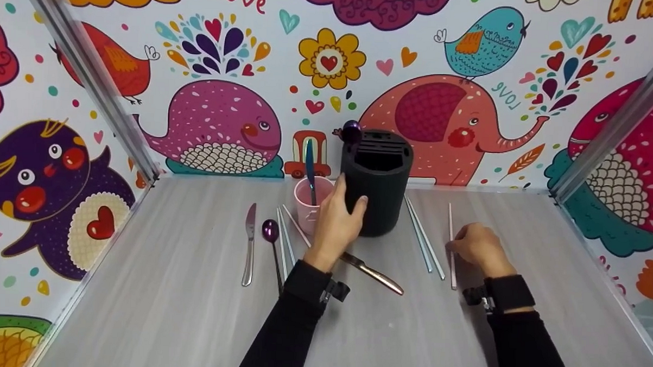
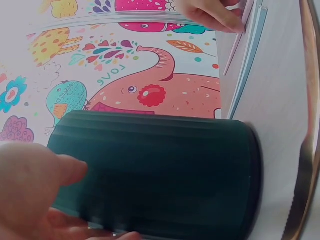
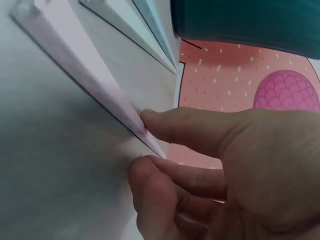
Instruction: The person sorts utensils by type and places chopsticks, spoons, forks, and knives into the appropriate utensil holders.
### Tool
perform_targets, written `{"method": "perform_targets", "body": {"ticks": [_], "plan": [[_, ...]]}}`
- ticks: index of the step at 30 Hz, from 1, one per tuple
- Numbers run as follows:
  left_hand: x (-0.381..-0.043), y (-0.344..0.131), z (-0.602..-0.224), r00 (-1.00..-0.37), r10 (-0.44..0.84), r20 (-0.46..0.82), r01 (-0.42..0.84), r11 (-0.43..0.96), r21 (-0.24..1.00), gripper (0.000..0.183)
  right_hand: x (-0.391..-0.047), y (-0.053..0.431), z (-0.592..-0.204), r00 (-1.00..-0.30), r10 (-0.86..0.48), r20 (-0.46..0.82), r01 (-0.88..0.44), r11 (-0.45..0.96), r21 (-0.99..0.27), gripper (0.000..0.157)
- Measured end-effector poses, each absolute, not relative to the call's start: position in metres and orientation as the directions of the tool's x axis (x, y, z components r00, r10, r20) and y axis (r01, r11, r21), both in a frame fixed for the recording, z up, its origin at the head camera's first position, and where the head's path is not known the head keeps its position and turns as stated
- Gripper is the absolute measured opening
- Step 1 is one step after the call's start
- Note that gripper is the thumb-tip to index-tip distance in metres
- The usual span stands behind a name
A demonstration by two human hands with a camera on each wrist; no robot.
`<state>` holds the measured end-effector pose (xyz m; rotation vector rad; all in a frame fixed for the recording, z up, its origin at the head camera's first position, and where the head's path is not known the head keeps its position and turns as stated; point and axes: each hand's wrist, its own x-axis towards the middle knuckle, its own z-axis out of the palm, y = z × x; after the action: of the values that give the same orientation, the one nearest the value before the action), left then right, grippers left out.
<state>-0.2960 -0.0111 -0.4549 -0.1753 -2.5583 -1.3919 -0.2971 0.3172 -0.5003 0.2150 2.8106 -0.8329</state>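
My left hand (image 1: 337, 227) grips the left side of a dark cylindrical utensil holder (image 1: 383, 202), thumb on its front. In the left wrist view my fingers lie along the utensil holder (image 2: 155, 170). A purple spoon (image 1: 351, 133) rises from the holder's left side. My right hand (image 1: 479, 247) is at a pink chopstick (image 1: 453, 275) lying on the table. In the right wrist view the thumb touches the pink chopstick (image 3: 82, 65), and a gap shows between thumb and forefinger.
A pink cup (image 1: 303, 210) holds a bluish knife (image 1: 310, 169). Left of it lie a silver knife (image 1: 249, 246), a purple spoon (image 1: 270, 233) and several chopsticks (image 1: 283, 242). A copper-coloured knife (image 1: 380, 275) lies in front. Two pale chopsticks (image 1: 425, 241) lie right of the holder.
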Motion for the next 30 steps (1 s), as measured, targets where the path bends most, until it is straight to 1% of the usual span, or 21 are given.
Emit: {"method": "perform_targets", "body": {"ticks": [4, 9, 12, 15, 20, 24, 28, 30], "plan": [[-0.296, -0.012, -0.456, -0.969, -0.003, 0.248, 0.207, 0.542, 0.814, 0.073, -0.298, 0.311, -0.502, -0.971, 0.097, -0.220, 0.199, 0.835, -0.513, 0.023], [-0.297, -0.013, -0.457, -0.968, 0.005, 0.249, 0.214, 0.533, 0.819, 0.074, -0.300, 0.307, -0.504, -0.971, 0.093, -0.220, 0.194, 0.843, -0.501, 0.026], [-0.297, -0.013, -0.457, -0.967, 0.011, 0.253, 0.220, 0.529, 0.819, 0.073, -0.301, 0.307, -0.505, -0.979, 0.071, -0.189, 0.157, 0.858, -0.489, 0.027], [-0.297, -0.014, -0.457, -0.967, 0.011, 0.254, 0.222, 0.525, 0.821, 0.073, -0.301, 0.306, -0.502, -0.987, 0.051, -0.155, 0.125, 0.848, -0.515, 0.028], [-0.297, -0.015, -0.457, -0.969, 0.012, 0.246, 0.216, 0.519, 0.827, 0.074, -0.302, 0.298, -0.493, -0.999, 0.032, 0.002, 0.024, 0.785, -0.620, 0.023], [-0.296, -0.015, -0.457, -0.970, 0.011, 0.245, 0.215, 0.518, 0.828, 0.073, -0.302, 0.291, -0.490, -0.989, 0.045, 0.138, -0.062, 0.728, -0.683, 0.018], [-0.295, -0.014, -0.457, -0.970, 0.009, 0.242, 0.212, 0.516, 0.830, 0.073, -0.298, 0.289, -0.483, -0.975, 0.108, 0.193, -0.070, 0.679, -0.731, 0.018], [-0.295, -0.012, -0.457, -0.973, 0.008, 0.232, 0.203, 0.513, 0.834, 0.073, -0.295, 0.289, -0.477, -0.963, 0.144, 0.227, -0.081, 0.650, -0.756, 0.021]]}}
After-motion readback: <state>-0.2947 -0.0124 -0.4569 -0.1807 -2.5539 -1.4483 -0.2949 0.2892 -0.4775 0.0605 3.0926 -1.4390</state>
